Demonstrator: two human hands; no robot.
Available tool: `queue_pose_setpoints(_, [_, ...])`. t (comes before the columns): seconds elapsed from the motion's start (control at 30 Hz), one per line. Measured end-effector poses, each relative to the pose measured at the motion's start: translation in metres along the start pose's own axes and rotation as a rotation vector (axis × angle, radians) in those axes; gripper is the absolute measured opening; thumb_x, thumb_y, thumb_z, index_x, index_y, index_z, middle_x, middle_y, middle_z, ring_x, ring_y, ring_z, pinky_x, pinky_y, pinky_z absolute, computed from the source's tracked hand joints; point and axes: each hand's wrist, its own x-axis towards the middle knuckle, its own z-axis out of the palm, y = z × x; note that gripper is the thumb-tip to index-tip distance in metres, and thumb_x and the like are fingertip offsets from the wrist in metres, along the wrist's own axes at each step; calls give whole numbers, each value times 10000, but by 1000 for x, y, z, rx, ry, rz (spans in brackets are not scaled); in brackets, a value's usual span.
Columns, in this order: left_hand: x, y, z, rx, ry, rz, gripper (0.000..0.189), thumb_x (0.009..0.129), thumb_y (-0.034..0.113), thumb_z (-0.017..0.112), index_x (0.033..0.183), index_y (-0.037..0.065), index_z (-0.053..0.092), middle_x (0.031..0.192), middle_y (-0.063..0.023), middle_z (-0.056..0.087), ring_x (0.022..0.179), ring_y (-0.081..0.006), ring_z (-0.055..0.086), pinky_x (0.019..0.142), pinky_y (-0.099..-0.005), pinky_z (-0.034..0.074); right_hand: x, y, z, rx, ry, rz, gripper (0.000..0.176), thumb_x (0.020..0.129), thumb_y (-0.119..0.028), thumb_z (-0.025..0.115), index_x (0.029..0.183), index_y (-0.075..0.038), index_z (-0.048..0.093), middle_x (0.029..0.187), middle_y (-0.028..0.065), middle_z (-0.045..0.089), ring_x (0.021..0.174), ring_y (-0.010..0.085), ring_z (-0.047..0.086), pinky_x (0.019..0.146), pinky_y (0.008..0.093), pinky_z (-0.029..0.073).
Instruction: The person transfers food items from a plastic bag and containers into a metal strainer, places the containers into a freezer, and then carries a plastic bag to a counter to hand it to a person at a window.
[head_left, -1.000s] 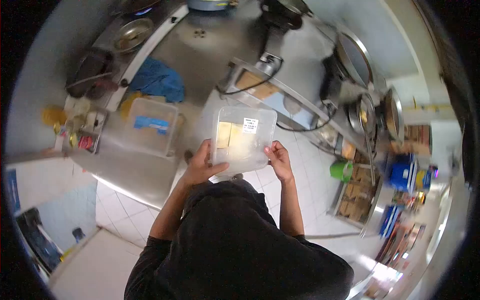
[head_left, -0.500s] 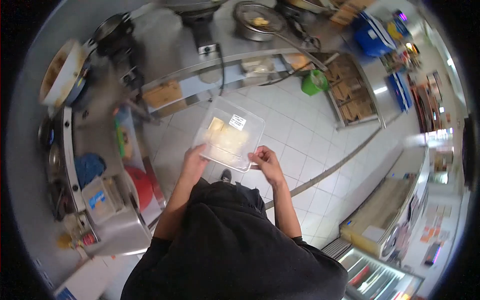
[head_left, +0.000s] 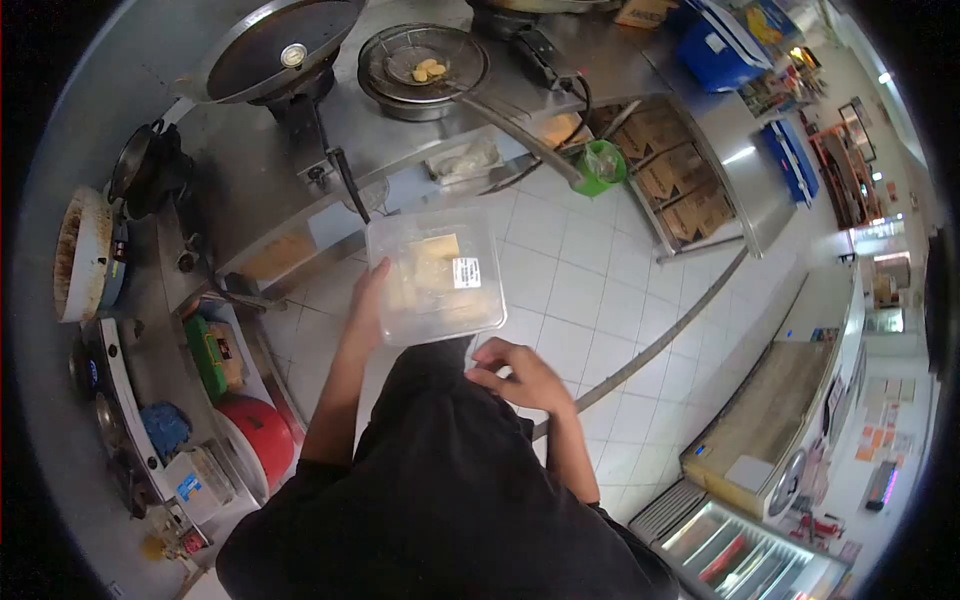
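Left hand (head_left: 368,305) is clamped on the left side of a clear, squarish plastic container, while the right hand (head_left: 525,378) is apart from it, just below its near right corner, with thumb and forefinger curled close; whether those two touch, I cannot tell. Beyond them runs a long grey stainless-steel bench (head_left: 245,165), above white floor tiles (head_left: 560,290). A wide, dark, round wok (head_left: 245,65) stands at its far left part, and to the right of that a round wire-mesh strainer (head_left: 388,62) lies over a round metal pan (head_left: 420,112). The container (head_left: 480,232) is held above the floor, in front of the person's body. Pale yellow pieces (head_left: 432,262) show through it, beside a small white printed label (head_left: 466,273)
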Motion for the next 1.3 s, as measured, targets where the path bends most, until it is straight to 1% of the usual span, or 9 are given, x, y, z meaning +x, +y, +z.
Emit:
queue_pose_setpoints(0.17, [72, 62, 26, 187, 10, 14, 493, 948, 349, 573, 1285, -10, 536, 1136, -97, 641, 992, -178, 636, 833, -308, 518, 94, -83, -121, -265, 268, -187, 81, 872, -42, 668, 949, -17, 675, 894, 94, 697, 790, 174, 685, 598, 308, 562])
queue_pose_setpoints(0.23, [98, 82, 50, 224, 22, 2, 483, 944, 335, 579, 1276, -15, 551, 1153, -105, 640, 1006, -174, 633, 858, -304, 507, 158, -99, -148, -435, 262, -385, 91, 854, -29, 662, 941, -9, 682, 937, 133, 697, 826, 282, 689, 670, 356, 568])
queue_pose_setpoints(0.3, [115, 95, 68, 216, -10, -74, 487, 943, 334, 580, 1281, -15, 550, 1163, -105, 638, 1014, -173, 631, 871, -304, 500, 217, -104, -168, -701, 41, -516, 115, 857, -72, 646, 940, 4, 672, 962, 166, 684, 900, 364, 661, 783, 410, 548])
queue_pose_setpoints(0.4, [135, 108, 71, 250, -59, -106, 486, 943, 331, 577, 1281, -18, 553, 1155, -102, 641, 1008, -168, 629, 870, -302, 497, 281, -89, -176, -1013, -179, -391, 159, 855, -137, 647, 918, 8, 658, 948, 186, 675, 949, 379, 646, 854, 448, 516])
queue_pose_setpoints(0.8, [155, 110, 95, 91, 390, 108, 508, 933, 347, 593, 1270, -30, 541, 1069, -101, 651, 944, -195, 648, 806, -336, 539, 416, -93, -191, -1073, -552, -715, 155, 736, -65, 665, 860, 29, 676, 877, 228, 675, 891, 395, 669, 805, 462, 537])
queue_pose_setpoints(1.0, [161, 116, 87, -45, 559, 156, 449, 961, 337, 552, 1219, -31, 576, 1063, -120, 660, 917, -215, 663, 809, -357, 554, 440, -148, -196, -1123, -484, -619, 164, 750, -169, 680, 830, -28, 698, 862, 216, 681, 862, 362, 679, 762, 474, 534])
queue_pose_setpoints(1.1, [168, 116, 61, -105, 523, 200, 462, 961, 356, 550, 1209, -32, 584, 1073, -131, 662, 907, -221, 671, 799, -359, 559, 476, -170, -224, -1086, -476, -728, 282, 748, -295, 701, 838, -28, 707, 850, 182, 684, 806, 379, 660, 713, 460, 516])
queue_pose_setpoints(1.23, [176, 132, 28, -80, 434, 221, 486, 955, 375, 559, 1212, -36, 581, 1074, -137, 665, 898, -225, 679, 788, -355, 559, 555, -187, -249, -912, -559, -552, 270, 786, -289, 698, 924, -58, 727, 851, 178, 692, 780, 379, 660, 714, 439, 503])
queue_pose_setpoints(1.3, [178, 145, 14, -59, 415, 205, 495, 952, 382, 563, 1214, -38, 580, 1068, -136, 668, 901, -222, 680, 784, -354, 557, 583, -180, -246, -1073, -268, -495, 239, 765, -253, 710, 892, -52, 725, 877, 172, 693, 818, 368, 671, 749, 429, 525])
